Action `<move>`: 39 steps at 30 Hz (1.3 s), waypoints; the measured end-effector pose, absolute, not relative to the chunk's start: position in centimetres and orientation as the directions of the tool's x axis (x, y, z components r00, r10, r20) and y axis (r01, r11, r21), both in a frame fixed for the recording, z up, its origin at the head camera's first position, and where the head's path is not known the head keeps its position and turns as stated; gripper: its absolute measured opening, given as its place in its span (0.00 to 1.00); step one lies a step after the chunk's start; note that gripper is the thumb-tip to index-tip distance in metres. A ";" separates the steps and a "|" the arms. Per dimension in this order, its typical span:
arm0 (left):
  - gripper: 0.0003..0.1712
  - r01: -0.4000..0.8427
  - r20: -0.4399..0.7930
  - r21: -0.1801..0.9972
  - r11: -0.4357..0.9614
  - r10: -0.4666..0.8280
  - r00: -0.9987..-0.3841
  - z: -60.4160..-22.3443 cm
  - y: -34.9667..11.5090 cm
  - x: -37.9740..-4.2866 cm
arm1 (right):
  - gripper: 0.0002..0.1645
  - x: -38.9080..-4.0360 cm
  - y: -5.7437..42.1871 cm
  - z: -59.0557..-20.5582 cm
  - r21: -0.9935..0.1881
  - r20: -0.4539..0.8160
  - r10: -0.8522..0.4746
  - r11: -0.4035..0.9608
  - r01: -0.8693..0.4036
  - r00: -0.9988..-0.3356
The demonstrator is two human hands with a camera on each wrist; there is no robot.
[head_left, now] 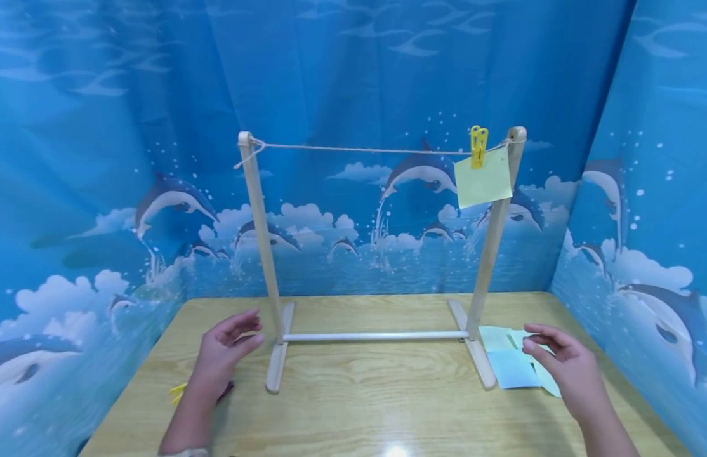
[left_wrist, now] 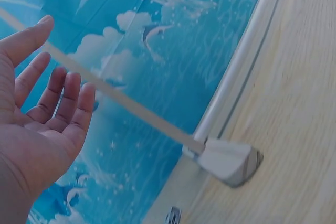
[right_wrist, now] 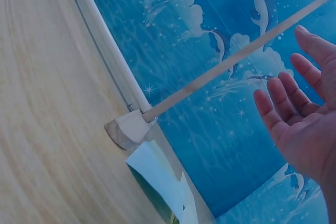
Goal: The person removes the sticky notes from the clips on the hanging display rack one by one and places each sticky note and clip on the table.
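Observation:
My left hand (head_left: 230,346) hovers left of a wooden drying rack's left post (head_left: 262,241), fingers loosely bent and holding nothing. On the other side my right hand (head_left: 565,362) is raised over several paper sheets (head_left: 513,368), green and blue, that lie beside the rack's right foot. It too holds nothing; both wrist views show the palms and relaxed fingers. A string (head_left: 359,150) runs between the post tops. Near its right end a yellow clothespin (head_left: 478,146) clips a pale green paper (head_left: 483,181), which hangs slightly tilted.
Yellow clothespins (head_left: 178,392) and a dark item (head_left: 225,390) lie partly hidden behind my left forearm. A white crossbar (head_left: 376,336) joins the rack's feet on the wooden table (head_left: 376,393). Blue dolphin-print curtains (head_left: 342,76) enclose the back and sides.

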State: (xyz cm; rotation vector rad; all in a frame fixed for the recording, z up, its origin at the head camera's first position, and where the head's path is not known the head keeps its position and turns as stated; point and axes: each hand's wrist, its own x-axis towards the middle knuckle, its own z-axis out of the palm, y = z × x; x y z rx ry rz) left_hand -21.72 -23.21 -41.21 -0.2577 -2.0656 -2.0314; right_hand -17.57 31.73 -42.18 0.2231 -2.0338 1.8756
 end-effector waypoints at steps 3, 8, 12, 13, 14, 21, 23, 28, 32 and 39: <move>0.28 0.287 0.288 0.957 0.048 -0.018 -0.957 -40.8 -22.4 -22.0 | 0.17 -17.8 31.6 -41.8 -0.929 0.363 0.115 0.125 -0.349 -0.925; 0.30 0.256 0.253 0.962 0.099 0.045 -0.967 -39.9 -21.3 -22.5 | 0.17 -18.2 31.3 -41.0 -0.934 0.341 0.085 0.139 -0.328 -0.936; 0.30 0.250 0.241 0.964 0.087 0.097 -0.966 -39.3 -20.2 -23.1 | 0.17 -18.6 30.8 -40.5 -0.931 0.356 0.061 0.113 -0.348 -0.932; 0.30 0.255 0.246 0.964 0.077 0.111 -0.963 -39.2 -19.9 -23.2 | 0.17 -18.7 30.6 -40.3 -0.930 0.360 0.057 0.105 -0.353 -0.931; 0.29 0.264 0.255 0.962 0.065 0.122 -0.959 -39.0 -19.6 -23.3 | 0.17 -18.8 30.5 -40.1 -0.927 0.368 0.055 0.106 -0.361 -0.928; 0.28 0.334 0.326 0.942 0.015 0.173 -0.929 -38.1 -17.4 -24.1 | 0.16 -19.4 29.9 -38.9 -0.908 0.416 0.054 0.072 -0.412 -0.908; 0.28 0.334 0.325 0.942 0.024 0.176 -0.929 -37.7 -16.9 -24.2 | 0.16 -19.6 29.7 -38.6 -0.903 0.429 0.053 0.057 -0.426 -0.902; 0.28 0.336 0.325 0.941 0.028 0.193 -0.926 -36.3 -15.7 -24.6 | 0.16 -20.2 29.0 -37.5 -0.904 0.426 0.051 0.055 -0.424 -0.903; 0.27 0.350 0.338 0.936 0.021 0.214 -0.916 -35.3 -14.7 -25.1 | 0.17 -20.6 28.2 -36.5 -0.904 0.424 0.048 0.077 -0.420 -0.904; 0.25 0.382 0.359 0.923 0.054 0.240 -0.902 -33.4 -12.7 -26.1 | 0.15 -21.7 26.8 -35.1 -0.880 0.471 0.065 -0.036 -0.474 -0.880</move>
